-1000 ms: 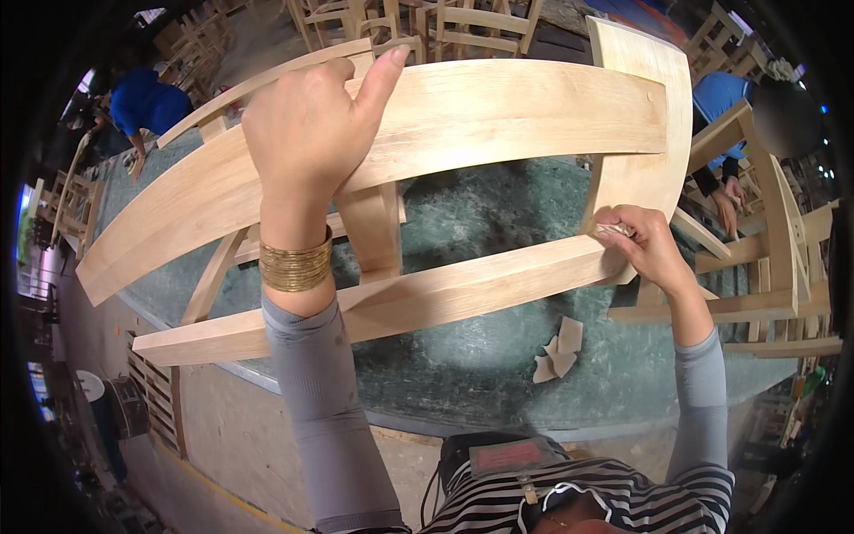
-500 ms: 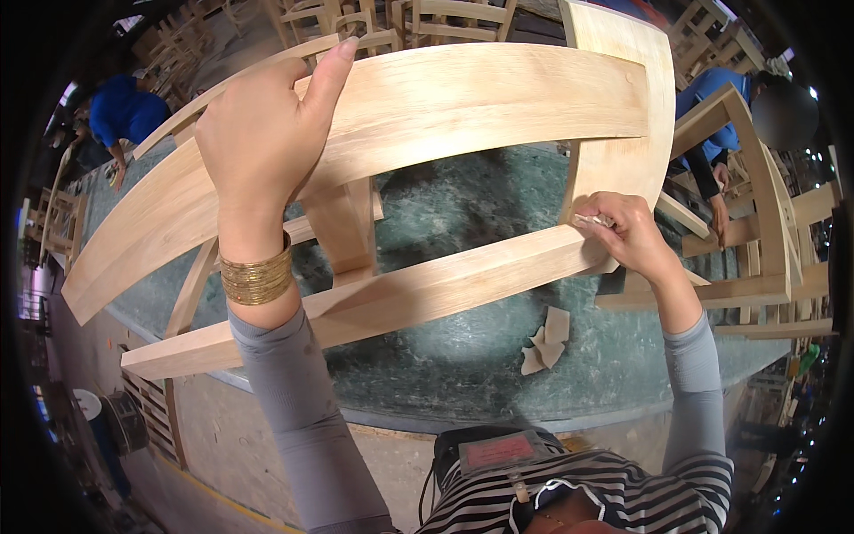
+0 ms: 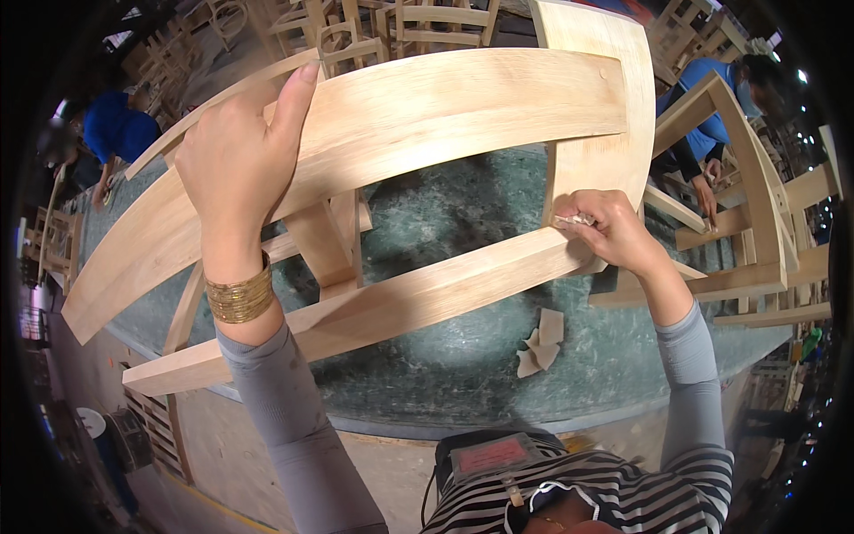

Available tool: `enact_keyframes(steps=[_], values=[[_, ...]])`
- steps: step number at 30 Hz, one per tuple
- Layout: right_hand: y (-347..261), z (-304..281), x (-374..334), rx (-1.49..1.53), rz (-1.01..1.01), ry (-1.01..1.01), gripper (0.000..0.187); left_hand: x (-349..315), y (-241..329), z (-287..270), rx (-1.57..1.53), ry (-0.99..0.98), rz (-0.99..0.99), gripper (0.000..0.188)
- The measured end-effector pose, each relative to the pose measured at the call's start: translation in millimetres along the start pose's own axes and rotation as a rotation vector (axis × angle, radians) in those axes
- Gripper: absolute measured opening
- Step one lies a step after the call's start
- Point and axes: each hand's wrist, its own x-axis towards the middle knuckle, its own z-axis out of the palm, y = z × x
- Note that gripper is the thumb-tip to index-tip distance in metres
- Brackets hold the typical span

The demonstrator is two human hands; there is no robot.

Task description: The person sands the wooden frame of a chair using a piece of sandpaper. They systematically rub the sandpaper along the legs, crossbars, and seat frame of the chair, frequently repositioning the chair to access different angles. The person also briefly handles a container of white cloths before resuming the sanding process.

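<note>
A pale wooden chair frame lies tilted before me, with a broad curved rail (image 3: 463,98), a wide end post (image 3: 598,169) and a straight lower rail (image 3: 427,294). My left hand (image 3: 233,160) grips the curved rail from above, its thumb along the top edge and its fingers hidden behind the wood. At the inner corner where the post meets the lower rail, my right hand (image 3: 614,227) pinches a small folded piece of sandpaper (image 3: 576,220) against the wood. Several torn beige sandpaper pieces (image 3: 543,343) lie on the green worktable (image 3: 427,392) below the lower rail.
Another wooden frame (image 3: 765,214) stands at the right, where a co-worker in blue (image 3: 707,116) has hands on it. A second person in blue (image 3: 120,125) bends at the far left. More chair frames (image 3: 356,31) crowd the back. A dark drum-shaped object (image 3: 129,436) stands lower left.
The view has shifted slightly, so the frame and both hands sit a little further left. My left hand keeps its grip, and my right hand stays at the corner with the sandpaper.
</note>
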Motion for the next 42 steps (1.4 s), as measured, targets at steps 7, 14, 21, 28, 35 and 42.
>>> enact_keyframes(steps=[7, 14, 21, 28, 35, 42], values=[[1.0, -5.9, -4.7, 0.024, 0.12, -0.014, 0.016, 0.3, 0.1, 2.3, -0.003, 0.065, 0.058, 0.06], [1.1, 1.1, 2.0, -0.03, -0.061, 0.018, 0.01, 1.5, -4.1, 3.7, 0.003, 0.08, 0.063, 0.063], [-0.2, -2.0, 0.7, 0.0, 0.038, -0.013, 0.015, 0.9, -0.9, 4.2, -0.024, 0.115, 0.062, 0.06], [0.3, -4.0, 1.3, -0.027, 0.001, -0.031, 0.013, 0.7, 0.1, -1.0, 0.012, 0.033, 0.0, 0.053], [8.0, -27.4, -15.0, 0.028, 0.188, -0.031, 0.013, 1.8, 2.5, -0.6, 0.007, -0.022, -0.056, 0.052], [4.0, -16.9, -4.9, 0.034, 0.0, -0.024, 0.012, 2.8, 5.0, -1.7, 0.013, -0.007, -0.073, 0.051]])
